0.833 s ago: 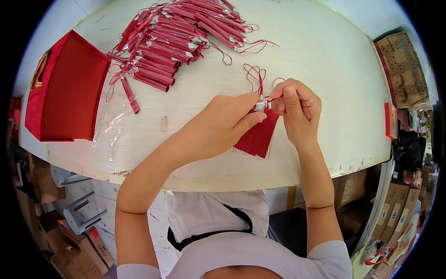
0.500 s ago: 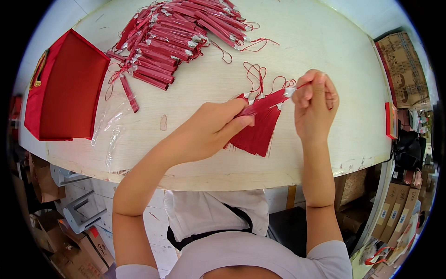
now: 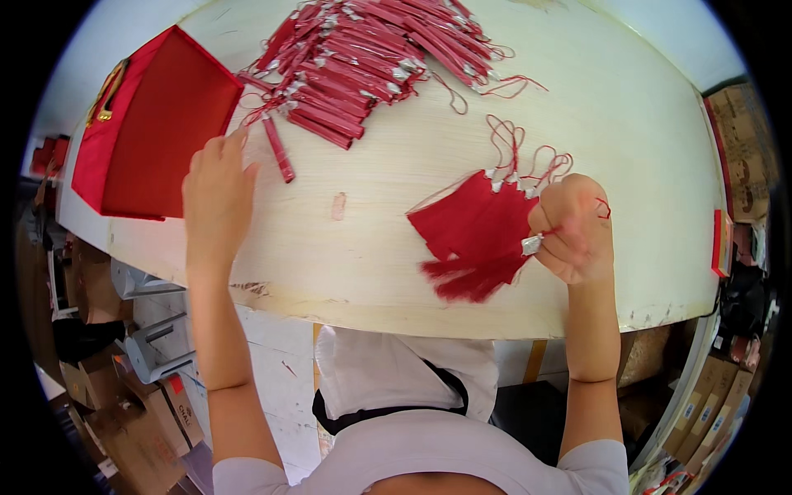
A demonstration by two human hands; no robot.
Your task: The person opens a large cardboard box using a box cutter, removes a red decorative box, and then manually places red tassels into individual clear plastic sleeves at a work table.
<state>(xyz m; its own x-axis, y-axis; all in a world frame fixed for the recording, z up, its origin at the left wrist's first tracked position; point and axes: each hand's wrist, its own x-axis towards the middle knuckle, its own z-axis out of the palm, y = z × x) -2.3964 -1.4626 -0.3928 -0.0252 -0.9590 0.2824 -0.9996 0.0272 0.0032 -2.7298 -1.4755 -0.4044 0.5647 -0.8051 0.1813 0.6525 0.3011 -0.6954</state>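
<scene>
My right hand [image 3: 582,231] is closed on the red cord of a tassel [image 3: 474,276], just beside its silver-coloured cap. That tassel's strands hang loose and smeared by motion over the lower part of a fanned group of unwrapped red tassels [image 3: 472,210]. Looped cords of the group lie spread above it, toward the far side. Over at the left, my left hand [image 3: 219,198] is open, fingers stretched and thumb apart, beside the red box. Just right of its fingertips lies a single tassel in a clear sleeve [image 3: 278,148]. What lies beneath that hand is hidden.
A large heap of sleeved red tassels [image 3: 346,70] covers the table's far side. The open red box [image 3: 169,132] with a gold cord stands at the left. A small red box [image 3: 722,243] sits at the right edge. Cartons [image 3: 157,421] and a grey stool [image 3: 153,346] are on the floor.
My left hand has let go of the tassel and moved left to the red box. The tassel's strands now hang loose. My right hand has come lower with it. The view has shifted.
</scene>
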